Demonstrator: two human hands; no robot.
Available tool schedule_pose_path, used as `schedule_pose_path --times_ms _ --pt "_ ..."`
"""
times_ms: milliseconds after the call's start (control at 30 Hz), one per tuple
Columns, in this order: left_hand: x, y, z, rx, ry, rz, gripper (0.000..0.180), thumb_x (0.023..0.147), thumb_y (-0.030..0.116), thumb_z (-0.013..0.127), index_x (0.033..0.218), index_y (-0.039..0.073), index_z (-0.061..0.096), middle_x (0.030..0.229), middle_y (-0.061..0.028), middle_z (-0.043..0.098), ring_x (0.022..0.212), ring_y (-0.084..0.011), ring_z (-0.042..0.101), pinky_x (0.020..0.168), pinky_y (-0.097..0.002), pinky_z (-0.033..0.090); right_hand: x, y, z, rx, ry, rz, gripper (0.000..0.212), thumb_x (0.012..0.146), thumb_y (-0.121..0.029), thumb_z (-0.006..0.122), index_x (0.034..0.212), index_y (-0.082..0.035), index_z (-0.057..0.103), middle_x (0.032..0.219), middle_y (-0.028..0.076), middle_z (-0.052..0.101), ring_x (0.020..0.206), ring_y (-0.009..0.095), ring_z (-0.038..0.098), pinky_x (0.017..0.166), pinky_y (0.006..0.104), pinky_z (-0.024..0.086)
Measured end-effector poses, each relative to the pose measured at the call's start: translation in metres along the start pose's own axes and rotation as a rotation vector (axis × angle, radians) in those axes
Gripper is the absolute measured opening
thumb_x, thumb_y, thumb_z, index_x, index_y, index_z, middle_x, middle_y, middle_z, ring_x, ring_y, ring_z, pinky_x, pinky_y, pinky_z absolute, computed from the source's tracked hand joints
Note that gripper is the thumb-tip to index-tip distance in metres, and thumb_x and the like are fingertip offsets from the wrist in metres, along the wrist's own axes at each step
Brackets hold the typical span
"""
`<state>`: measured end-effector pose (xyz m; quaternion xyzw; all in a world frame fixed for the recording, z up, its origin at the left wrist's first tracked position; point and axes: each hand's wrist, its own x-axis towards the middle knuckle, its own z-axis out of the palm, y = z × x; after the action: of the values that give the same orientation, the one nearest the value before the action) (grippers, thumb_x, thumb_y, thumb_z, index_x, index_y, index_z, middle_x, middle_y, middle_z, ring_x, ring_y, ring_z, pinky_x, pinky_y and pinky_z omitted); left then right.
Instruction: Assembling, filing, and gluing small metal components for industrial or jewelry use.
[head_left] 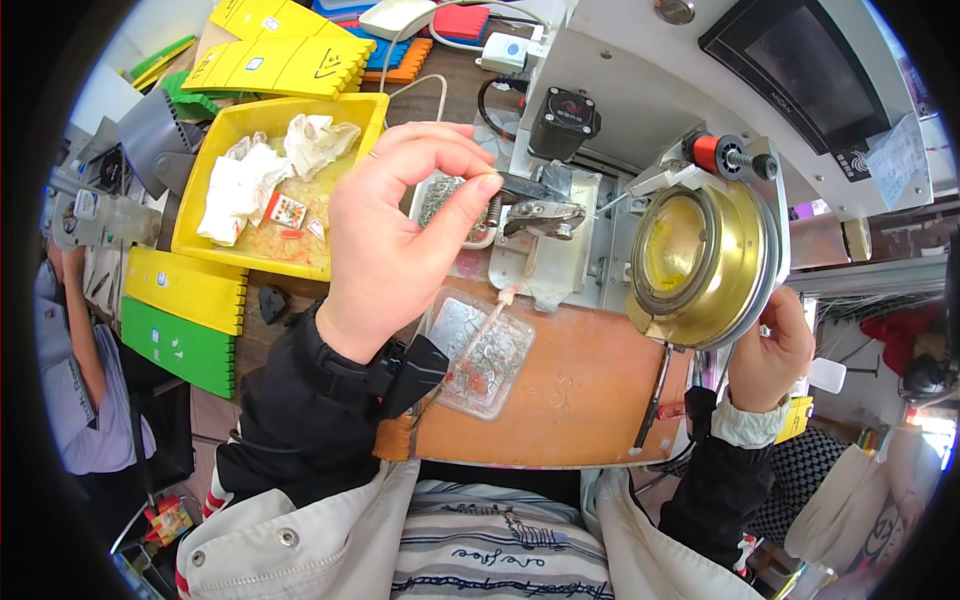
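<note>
My left hand (405,225) is raised over the bench, thumb and forefinger pinched together beside a small metal clamp (545,215) on the machine. A small coil spring (494,210) shows just under the thumb tip; whether the fingers hold it or something smaller is unclear. Curled fingers of my right hand (772,352) meet the lower right rim of a round brass-coloured bowl (708,265) mounted on the machine. What those fingers grip is hidden behind the rim. Behind my left fingers stands a white tray of small metal parts (438,200).
A clear plastic box (482,355) of small metal pieces lies on the orange-brown bench mat (590,400). To the left are a yellow bin (215,180) with crumpled white cloths and yellow and green panels (185,345). A screen (800,70) tops the machine. Another person's arm (88,340) appears far left.
</note>
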<state>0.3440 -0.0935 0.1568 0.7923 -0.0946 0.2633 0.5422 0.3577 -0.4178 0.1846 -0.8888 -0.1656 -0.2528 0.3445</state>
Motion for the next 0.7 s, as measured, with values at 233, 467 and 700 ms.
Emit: schedule_pose_path --times_ms 233,467,700 --pt "0.005 -0.006 -0.008 0.025 0.002 -0.021 0.006 0.081 0.002 0.071 0.084 -0.001 0.066 0.092 -0.0098 0.068 0.096 -0.0231 0.064 0.085 -0.0323 0.048 0.001 0.001 0.004 -0.012 -0.017 -0.049 0.016 0.078 0.009 0.066 0.093 0.003 0.066 0.073 0.004 0.063 0.058 0.01 0.058 0.056 0.0232 0.045" --pt "0.005 -0.015 -0.014 -0.094 -0.137 -0.178 0.006 0.087 0.005 0.065 0.088 -0.001 0.064 0.094 -0.0086 0.067 0.096 -0.0188 0.062 0.087 -0.0308 0.046 0.0 0.0 0.003 -0.02 -0.001 -0.065 0.023 0.079 0.009 0.066 0.102 0.003 0.066 0.091 0.008 0.067 0.06 0.008 0.057 0.055 0.0215 0.045" --pt "0.004 -0.017 -0.01 -0.176 -0.201 -0.241 0.01 0.088 0.007 0.065 0.089 -0.003 0.065 0.088 -0.0049 0.067 0.086 -0.0118 0.061 0.08 -0.0269 0.048 -0.019 -0.003 -0.01 -0.007 0.176 0.035 0.032 0.083 0.01 0.064 0.114 0.001 0.065 0.118 0.015 0.065 0.057 0.006 0.053 0.054 0.0187 0.043"
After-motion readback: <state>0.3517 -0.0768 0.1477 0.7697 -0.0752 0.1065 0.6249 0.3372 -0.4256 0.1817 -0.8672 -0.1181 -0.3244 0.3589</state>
